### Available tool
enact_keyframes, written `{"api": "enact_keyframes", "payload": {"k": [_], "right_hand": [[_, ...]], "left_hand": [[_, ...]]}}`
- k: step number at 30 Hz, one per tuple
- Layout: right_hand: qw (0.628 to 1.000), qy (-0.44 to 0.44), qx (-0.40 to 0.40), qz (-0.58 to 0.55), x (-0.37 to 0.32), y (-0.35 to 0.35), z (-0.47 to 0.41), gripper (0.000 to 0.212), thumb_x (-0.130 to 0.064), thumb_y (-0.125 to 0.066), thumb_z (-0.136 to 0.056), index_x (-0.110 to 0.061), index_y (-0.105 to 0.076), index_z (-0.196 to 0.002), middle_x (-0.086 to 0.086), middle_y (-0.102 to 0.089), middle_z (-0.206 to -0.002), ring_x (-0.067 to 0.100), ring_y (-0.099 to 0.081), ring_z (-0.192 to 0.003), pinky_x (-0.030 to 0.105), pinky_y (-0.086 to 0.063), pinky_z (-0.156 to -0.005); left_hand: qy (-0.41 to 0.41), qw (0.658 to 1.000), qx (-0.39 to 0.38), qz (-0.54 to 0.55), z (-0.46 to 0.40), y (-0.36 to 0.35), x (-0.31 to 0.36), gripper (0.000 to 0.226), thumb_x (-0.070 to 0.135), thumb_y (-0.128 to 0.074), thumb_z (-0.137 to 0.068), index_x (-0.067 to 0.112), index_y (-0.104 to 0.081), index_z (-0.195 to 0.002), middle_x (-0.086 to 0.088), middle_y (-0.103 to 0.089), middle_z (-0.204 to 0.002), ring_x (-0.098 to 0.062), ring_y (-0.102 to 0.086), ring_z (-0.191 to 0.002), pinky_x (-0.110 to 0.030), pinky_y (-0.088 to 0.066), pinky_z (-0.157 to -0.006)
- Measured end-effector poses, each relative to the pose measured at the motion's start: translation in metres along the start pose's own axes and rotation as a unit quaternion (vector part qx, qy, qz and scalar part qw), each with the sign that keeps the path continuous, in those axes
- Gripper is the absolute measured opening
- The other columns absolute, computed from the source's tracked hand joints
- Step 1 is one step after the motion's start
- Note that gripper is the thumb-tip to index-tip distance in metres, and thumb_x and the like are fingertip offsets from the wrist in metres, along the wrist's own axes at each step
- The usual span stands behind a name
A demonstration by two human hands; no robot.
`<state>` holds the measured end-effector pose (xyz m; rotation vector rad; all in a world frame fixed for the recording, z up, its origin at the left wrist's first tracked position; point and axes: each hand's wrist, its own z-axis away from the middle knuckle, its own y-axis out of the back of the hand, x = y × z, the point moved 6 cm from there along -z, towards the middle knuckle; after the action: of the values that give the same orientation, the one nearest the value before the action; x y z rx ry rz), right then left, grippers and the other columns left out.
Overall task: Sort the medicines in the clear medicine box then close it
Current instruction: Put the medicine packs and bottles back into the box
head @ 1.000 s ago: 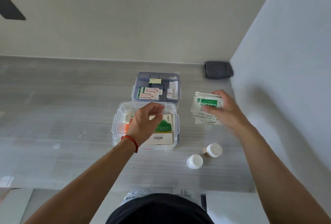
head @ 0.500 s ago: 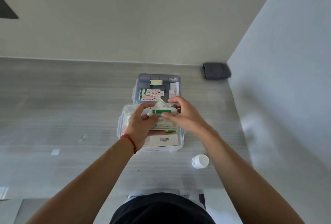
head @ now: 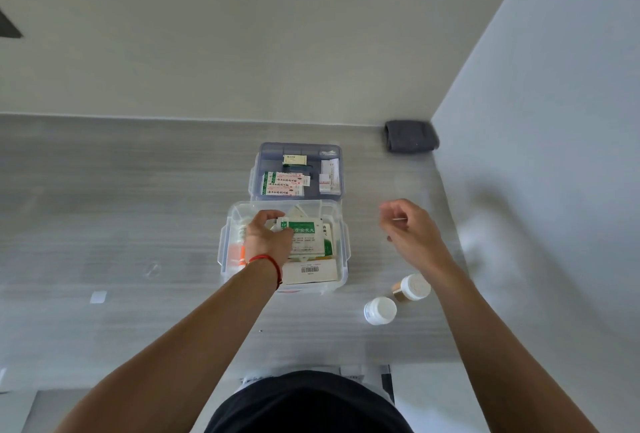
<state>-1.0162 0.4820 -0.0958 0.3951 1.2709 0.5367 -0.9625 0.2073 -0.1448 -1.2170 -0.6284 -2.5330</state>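
Note:
The clear medicine box (head: pixel 341 242) stands open on the grey table. Inside it lies a stack of white sachets with green labels (head: pixel 306 235) on top of a flat white carton with a barcode (head: pixel 311 271). My left hand (head: pixel 266 238) is in the box, fingers on the left edge of the sachets. An orange-and-white bottle (head: pixel 236 252) lies along the box's left wall. My right hand (head: pixel 410 231) hovers to the right of the box, fingers loosely curled, holding nothing. Two white-capped pill bottles (head: pixel 380 310) (head: pixel 414 287) stand on the table at the right front of the box.
A bluish compartment tray (head: pixel 256 176) with small medicine packets sits just behind the box. A dark grey folded cloth (head: pixel 410 136) lies in the back right corner by the wall. A small white label (head: pixel 98 297) is on the table at left.
Both hands carried the sachet stack from the table's right side into the box. My right hand has since let go and pulled back to the right; my left hand stays on the sachets.

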Motion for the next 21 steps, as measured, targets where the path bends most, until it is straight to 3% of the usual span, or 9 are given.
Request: {"api": "enact_keyframes", "payload": {"k": [2, 6, 9, 16, 21], "right_hand": [[1.000, -0.007, 0.007, 0.014, 0.014, 0.008, 0.007, 0.017, -0.023, -0.066, -0.093, -0.027, -0.073, -0.109, -0.015, -0.072, -0.101, 0.009, -0.071, -0.093, 0.042, -0.059, -0.091], [0.999, -0.018, 0.005, 0.031, 0.035, 0.014, 0.015, 0.016, -0.024, -0.064, -0.094, -0.032, -0.073, -0.105, -0.017, -0.072, -0.096, -0.001, -0.069, -0.087, 0.020, -0.051, -0.078], [0.999, -0.015, 0.004, 0.038, 0.041, 0.014, 0.018, 0.017, -0.023, -0.062, -0.096, -0.034, -0.073, -0.103, -0.018, -0.073, -0.096, -0.011, -0.066, -0.086, 0.003, -0.041, -0.071], [0.999, -0.009, -0.010, 0.046, 0.053, 0.017, 0.023, 0.019, -0.020, -0.061, -0.094, -0.031, -0.073, -0.104, -0.019, -0.073, -0.100, -0.021, -0.060, -0.085, -0.004, -0.039, -0.070], [0.999, -0.015, -0.016, 0.043, 0.063, 0.022, 0.029, 0.024, -0.015, -0.062, -0.094, -0.025, -0.073, -0.112, -0.012, -0.074, -0.106, 0.000, -0.067, -0.099, 0.005, -0.042, -0.077]], "left_hand": [[0.011, 1.000, 0.017, -0.001, 0.002, 0.003, -0.008, 0.032, 0.009, -0.065, -0.084, 0.037, -0.061, -0.099, 0.000, -0.072, -0.102, -0.016, -0.071, -0.077, -0.020, -0.053, -0.043], [0.059, 0.998, 0.022, 0.004, -0.003, -0.003, -0.018, 0.037, 0.007, -0.069, -0.082, 0.032, -0.063, -0.108, -0.005, -0.072, -0.103, -0.024, -0.074, -0.082, -0.040, -0.065, -0.067], [0.055, 0.998, 0.004, -0.019, -0.010, -0.010, -0.016, 0.036, 0.009, -0.074, -0.080, 0.029, -0.064, -0.109, -0.005, -0.073, -0.104, -0.022, -0.074, -0.085, -0.039, -0.064, -0.073], [-0.029, 0.987, -0.027, -0.156, -0.019, -0.018, -0.007, 0.034, 0.023, -0.080, -0.080, 0.025, -0.066, -0.110, -0.004, -0.072, -0.105, -0.024, -0.072, -0.090, -0.040, -0.062, -0.081], [-0.121, 0.960, -0.019, -0.252, -0.018, -0.013, 0.003, 0.041, 0.029, -0.076, -0.084, 0.020, -0.064, -0.122, -0.006, -0.072, -0.107, -0.026, -0.066, -0.100, -0.041, -0.059, -0.086]]}}
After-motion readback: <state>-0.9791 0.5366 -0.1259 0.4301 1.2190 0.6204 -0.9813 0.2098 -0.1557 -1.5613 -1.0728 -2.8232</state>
